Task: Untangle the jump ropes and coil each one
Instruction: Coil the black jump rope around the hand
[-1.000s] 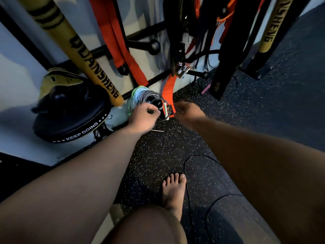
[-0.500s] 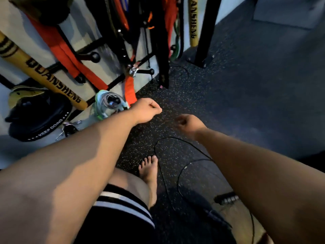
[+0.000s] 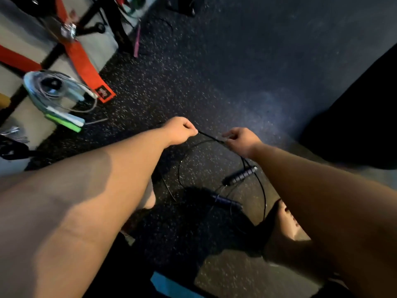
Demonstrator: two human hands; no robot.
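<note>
A thin black jump rope (image 3: 211,137) stretches between my two hands above the speckled floor. My left hand (image 3: 179,131) grips one part of it in a fist. My right hand (image 3: 240,139) pinches it a short way to the right. Below the hands the rope hangs in loose loops (image 3: 182,168), and its two black handles (image 3: 239,175) (image 3: 225,202) lie on the floor. A coiled bundle of ropes (image 3: 51,89) with light blue and green handles hangs at the far left.
An orange strap (image 3: 86,69) and a black rack (image 3: 111,22) stand at the upper left by the wall. My bare feet (image 3: 287,224) rest on the dark rubber floor (image 3: 236,72). A dark mass (image 3: 354,125) fills the right edge.
Both hands left the coiled bundle at the rack and moved right and down. They now hold the black rope, which lay on the floor before. The camera has tilted downward.
</note>
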